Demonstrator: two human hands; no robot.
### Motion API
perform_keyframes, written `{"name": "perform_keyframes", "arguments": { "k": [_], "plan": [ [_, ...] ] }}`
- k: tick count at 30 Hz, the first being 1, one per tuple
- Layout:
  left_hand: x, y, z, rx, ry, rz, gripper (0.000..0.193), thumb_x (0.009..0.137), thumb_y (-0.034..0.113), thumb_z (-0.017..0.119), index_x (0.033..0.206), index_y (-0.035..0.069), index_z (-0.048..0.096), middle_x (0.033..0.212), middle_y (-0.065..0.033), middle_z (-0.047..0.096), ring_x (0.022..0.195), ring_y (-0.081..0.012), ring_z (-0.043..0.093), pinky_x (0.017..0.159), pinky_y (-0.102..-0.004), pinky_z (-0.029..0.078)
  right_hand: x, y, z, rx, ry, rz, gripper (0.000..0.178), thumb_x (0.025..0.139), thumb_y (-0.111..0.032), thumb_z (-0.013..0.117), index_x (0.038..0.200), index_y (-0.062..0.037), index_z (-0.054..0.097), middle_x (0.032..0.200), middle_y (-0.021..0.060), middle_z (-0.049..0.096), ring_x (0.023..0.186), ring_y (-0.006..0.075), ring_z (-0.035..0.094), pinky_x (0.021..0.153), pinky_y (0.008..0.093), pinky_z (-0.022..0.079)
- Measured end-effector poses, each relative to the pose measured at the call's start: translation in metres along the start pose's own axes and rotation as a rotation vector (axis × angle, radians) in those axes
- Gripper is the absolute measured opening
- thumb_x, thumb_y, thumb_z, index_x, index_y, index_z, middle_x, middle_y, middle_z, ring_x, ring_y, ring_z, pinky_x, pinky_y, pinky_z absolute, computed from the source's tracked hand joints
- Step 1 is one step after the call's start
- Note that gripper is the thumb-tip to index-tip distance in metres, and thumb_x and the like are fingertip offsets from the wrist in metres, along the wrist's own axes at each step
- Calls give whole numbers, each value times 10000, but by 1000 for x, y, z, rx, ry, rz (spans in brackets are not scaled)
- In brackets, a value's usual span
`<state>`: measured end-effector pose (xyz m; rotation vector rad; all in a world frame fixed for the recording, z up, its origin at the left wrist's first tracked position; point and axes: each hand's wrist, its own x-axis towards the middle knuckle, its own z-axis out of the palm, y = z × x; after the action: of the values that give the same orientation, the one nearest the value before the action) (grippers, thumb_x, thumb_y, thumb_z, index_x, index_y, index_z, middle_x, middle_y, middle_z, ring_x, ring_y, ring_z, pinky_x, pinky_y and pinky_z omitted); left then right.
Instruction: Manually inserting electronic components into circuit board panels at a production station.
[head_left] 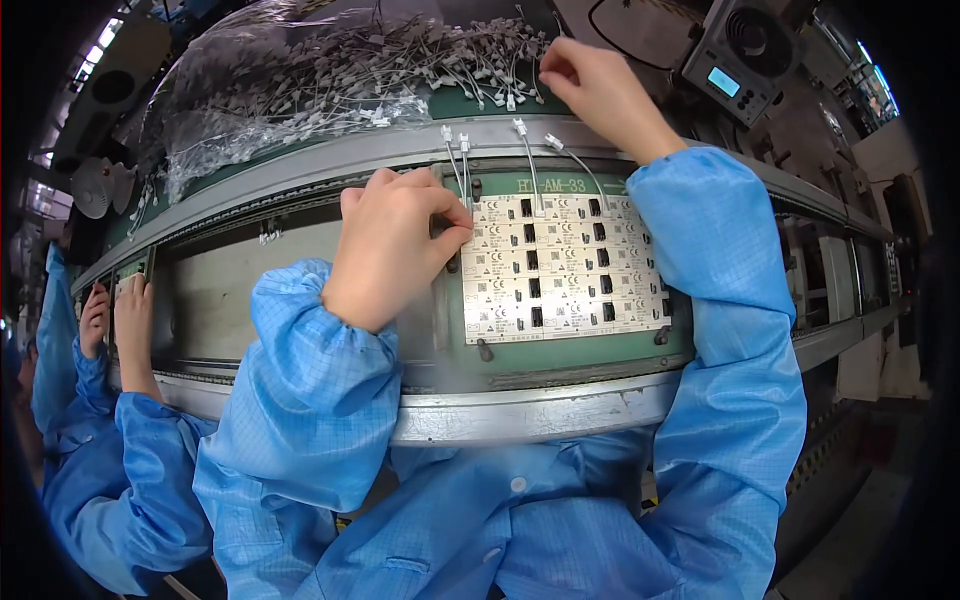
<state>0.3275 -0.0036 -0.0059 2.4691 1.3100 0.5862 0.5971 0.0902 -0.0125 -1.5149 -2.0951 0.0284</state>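
A panel of white boards with black components [568, 262] lies in a green carrier [590, 352] in front of me. At the panel's upper left corner, my left hand [392, 240] pinches the lower end of a wire lead [466, 165] with a white connector. Another lead stands close beside it. Two more leads with white connectors [520, 130] rise from the panel's top edge, farther right. My right hand [610, 95] reaches to the right end of a pile of white connector leads [460, 60]. Its fingers are curled together, and what they hold cannot be made out.
A metal conveyor rail [540, 415] runs along the near side, another behind the panel. Clear plastic sheeting [240, 110] lies around the pile. A grey device with a fan and lit display [735, 65] stands far right. At left, another person's hands [130, 320] are over the line.
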Motion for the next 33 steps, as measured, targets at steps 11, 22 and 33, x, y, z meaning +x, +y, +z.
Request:
{"name": "perform_keyframes", "arguments": {
  "k": [11, 22, 33],
  "plan": [
    [16, 19, -11, 36, -236, -110, 60, 774, 123, 676, 778, 109, 734, 878, -21, 687, 978, -288, 569, 867, -474, 387, -18, -40, -80, 481, 237, 38, 120, 902, -46, 632, 965, 56, 624, 815, 90, 679, 766, 143, 667, 696, 273, 531],
    [2, 45, 0, 387, 5, 113, 73, 758, 70, 658, 745, 85, 728, 865, -41, 647, 957, -284, 558, 830, -456, 384, -74, -35, -91, 517, 275, 127, 105, 904, -24, 632, 983, 45, 637, 854, 66, 688, 810, 104, 659, 731, 252, 532],
    [-8, 57, 11, 553, 90, 169, 66, 759, 72, 652, 758, 55, 716, 881, -45, 621, 955, -274, 543, 810, -426, 381, -88, -17, -89, 542, 296, 40, 152, 918, -83, 642, 1032, 18, 649, 904, 85, 703, 874, 150, 684, 789, 275, 539]
  ]
}}
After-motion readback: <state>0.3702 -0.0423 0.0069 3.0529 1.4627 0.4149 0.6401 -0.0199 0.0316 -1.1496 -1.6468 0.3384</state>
